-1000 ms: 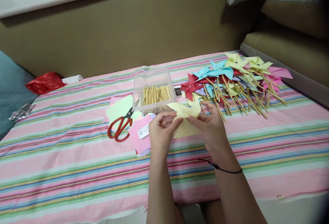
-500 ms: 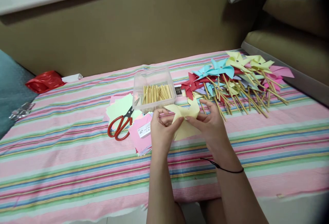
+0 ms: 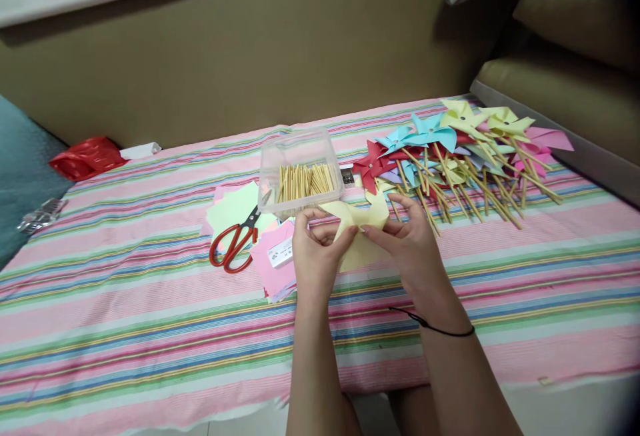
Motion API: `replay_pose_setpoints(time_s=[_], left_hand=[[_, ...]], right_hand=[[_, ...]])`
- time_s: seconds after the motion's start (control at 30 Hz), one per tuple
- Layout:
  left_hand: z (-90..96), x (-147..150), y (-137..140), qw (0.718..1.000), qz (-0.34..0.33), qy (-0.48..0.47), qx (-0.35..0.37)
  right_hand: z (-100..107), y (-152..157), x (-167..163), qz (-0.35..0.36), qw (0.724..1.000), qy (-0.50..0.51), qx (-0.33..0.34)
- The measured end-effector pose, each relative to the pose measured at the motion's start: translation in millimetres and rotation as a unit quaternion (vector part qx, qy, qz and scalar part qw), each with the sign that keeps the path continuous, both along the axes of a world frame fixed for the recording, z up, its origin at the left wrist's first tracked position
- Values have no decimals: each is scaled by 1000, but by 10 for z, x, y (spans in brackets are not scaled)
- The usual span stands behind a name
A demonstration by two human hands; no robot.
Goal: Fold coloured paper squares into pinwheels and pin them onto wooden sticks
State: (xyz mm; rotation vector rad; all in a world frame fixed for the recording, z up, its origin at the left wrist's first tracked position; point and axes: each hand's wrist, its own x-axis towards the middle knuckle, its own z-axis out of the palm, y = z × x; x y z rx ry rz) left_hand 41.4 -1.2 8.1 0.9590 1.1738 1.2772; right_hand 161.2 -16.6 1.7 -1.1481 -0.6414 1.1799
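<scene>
Between my hands is a sheet of pale yellow paper [image 3: 363, 217] with its upper corners curled inward, like a half-folded pinwheel. My left hand [image 3: 320, 246] pinches it from the left, thumb near the paper's middle. From the right, my right hand [image 3: 407, 243] grips it with the thumb tip close to the left one. What lies under the thumbs is hidden. Just left of my left hand are a stack of coloured paper squares [image 3: 270, 273] and a small white box [image 3: 281, 253] on top. Red-handled scissors [image 3: 235, 246] rest beside them, partly on pale green paper [image 3: 233, 206].
A clear plastic box [image 3: 270, 156] of short wooden sticks [image 3: 305, 183] stands beyond my hands. Several finished pinwheels [image 3: 430, 131] lie heaped at the right, a small dark container [image 3: 347, 176] beside them. A red plastic bag [image 3: 87, 159] sits far left on the striped cloth [image 3: 150, 303].
Both hands hold nearly the same pose on the yellow paper, with only a very slight shift. Everything else stays in place.
</scene>
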Motion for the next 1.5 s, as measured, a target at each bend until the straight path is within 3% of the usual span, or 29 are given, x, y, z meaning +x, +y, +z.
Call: replay_pose_setpoints(time_s=[1.13,1.5], left_hand=[[36,9,-24,1000,-1,-23,4],[63,3,-27,999,35,-15,2]], right_hand=[[-5,-1,1,11,1000,10,-4],[20,-2,-7,23,1000,5,1]])
